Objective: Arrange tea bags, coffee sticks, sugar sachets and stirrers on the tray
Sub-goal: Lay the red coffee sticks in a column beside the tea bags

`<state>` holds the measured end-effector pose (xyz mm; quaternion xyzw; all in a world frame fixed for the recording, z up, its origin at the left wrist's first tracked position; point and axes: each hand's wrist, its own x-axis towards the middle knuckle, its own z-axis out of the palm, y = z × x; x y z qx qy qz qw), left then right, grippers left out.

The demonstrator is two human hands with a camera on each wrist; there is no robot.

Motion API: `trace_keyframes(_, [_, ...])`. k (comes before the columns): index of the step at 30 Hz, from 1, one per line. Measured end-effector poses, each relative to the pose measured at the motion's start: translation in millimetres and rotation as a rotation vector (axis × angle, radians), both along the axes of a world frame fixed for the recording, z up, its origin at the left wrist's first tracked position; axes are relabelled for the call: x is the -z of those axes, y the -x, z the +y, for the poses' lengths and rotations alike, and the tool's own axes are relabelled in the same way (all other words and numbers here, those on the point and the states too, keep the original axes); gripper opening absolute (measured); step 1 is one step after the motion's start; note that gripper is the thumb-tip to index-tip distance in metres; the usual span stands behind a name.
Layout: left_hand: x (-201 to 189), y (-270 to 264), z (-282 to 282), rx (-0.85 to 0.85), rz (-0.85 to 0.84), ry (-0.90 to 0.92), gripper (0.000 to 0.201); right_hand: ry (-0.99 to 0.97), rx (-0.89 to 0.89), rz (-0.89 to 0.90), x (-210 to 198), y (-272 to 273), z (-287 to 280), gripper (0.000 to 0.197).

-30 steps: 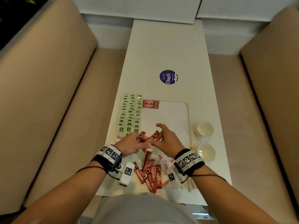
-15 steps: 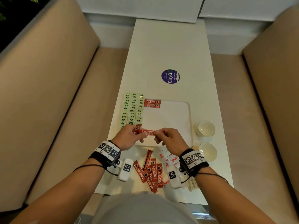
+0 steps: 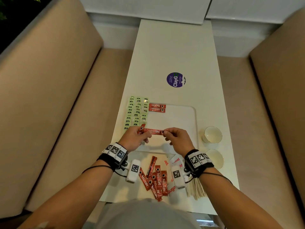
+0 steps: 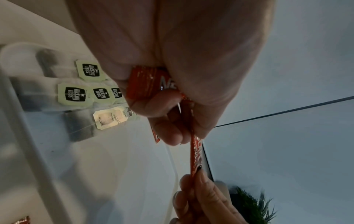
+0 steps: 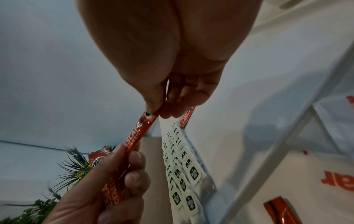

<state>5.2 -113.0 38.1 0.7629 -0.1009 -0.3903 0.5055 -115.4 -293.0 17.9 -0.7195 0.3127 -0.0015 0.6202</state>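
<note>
1. Right now the left hand and right hand hold one Nescafé coffee stick between them above the near part of the white tray; it touches nothing below.
2. Grip: the right hand's thumb and fingertips are pinched together on the stick's right end. The left hand's fingers are curled round the left end and also round a second coffee stick, which juts up out of the fist.
3. Risk: with two sticks in one fist, the spare one could slip out and drop onto the tea bags lined up along the tray's left side, knocking their rows askew.
4. Risk: a pull from both ends could crease or tear the thin wrapper, I judge.
5. Risk: if set down crooked, it would not match the two placed sticks at the tray's far edge.
6. Orientation: the held stick's long axis runs left to right across the tray, roughly level and parallel to those two. Its printed cup end sits at the right-hand pinch, as theirs do.
7. The loose sticks, sugar sachets and wooden stirrers lie on the table near the person, off the tray.
</note>
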Motion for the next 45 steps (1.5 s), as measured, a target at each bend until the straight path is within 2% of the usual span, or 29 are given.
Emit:
trace_keyframes(4, [6.0,-9.7,-4.8,-0.088,0.025,0.050,0.017,0.003,0.032,0.003,4.6,-17.5,-13.3,0.015])
trace_keyframes(8, [8.6,-17.6,-5.8,-0.094,0.042,0.063,0.017,0.048,0.092,0.031,14.0,-42.2,-33.3,0.017])
trace_keyframes(16, [25.0,-25.6,-3.4,-0.113,0.080,0.052,0.016,0.195,0.099,0.241,60.4,-82.0,-51.1,0.026])
trace_keyframes(20, [30.2,-28.0,-4.5,-0.149,0.093,0.074,0.016,0.245,0.088,0.307,70.5,-96.7,-53.8,0.023])
trace_keyframes(26, [38.1,-33.0,-5.0,-0.177,0.132,0.096,0.017,0.265,0.126,0.311,73.1,-114.4,-55.5,0.020])
trace_keyframes(31, [39.5,-35.4,-8.0,-0.218,0.274,0.144,0.023,0.257,0.189,0.346,77.3,-121.1,-55.2,0.027])
trace_keyframes(38, [47.7,-38.9,-7.9,-0.349,0.487,0.227,0.040,0.224,0.209,0.338,80.3,-123.2,-55.6,0.026])
trace_keyframes(45, [49.2,-39.5,-7.5,-0.312,0.387,0.170,0.041,0.245,0.196,0.336,79.4,-120.7,-53.9,0.042])
